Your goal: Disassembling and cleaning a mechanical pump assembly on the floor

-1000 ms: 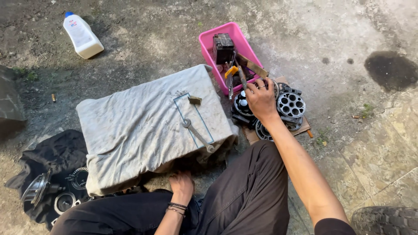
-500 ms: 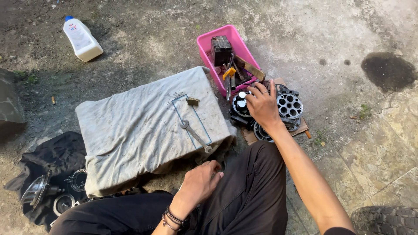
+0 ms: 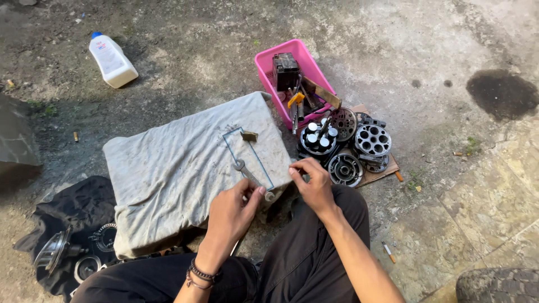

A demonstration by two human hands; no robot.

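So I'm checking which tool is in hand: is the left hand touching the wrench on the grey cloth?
Touching. In the head view the left hand's fingertips rest on the lower end of the wrench, which lies on the cloth; no gap shows between them.

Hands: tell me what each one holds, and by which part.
The left hand touches the lower end of the wrench lying on the grey cloth. The right hand pinches something too small to identify between its fingertips.

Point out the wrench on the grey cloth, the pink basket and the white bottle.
wrench [image 3: 247,173]: head view, on its shaft, just above the left hand [image 3: 233,210].
pink basket [image 3: 264,68]: head view, on its left rim.
white bottle [image 3: 114,60]: head view, on the middle of its body.
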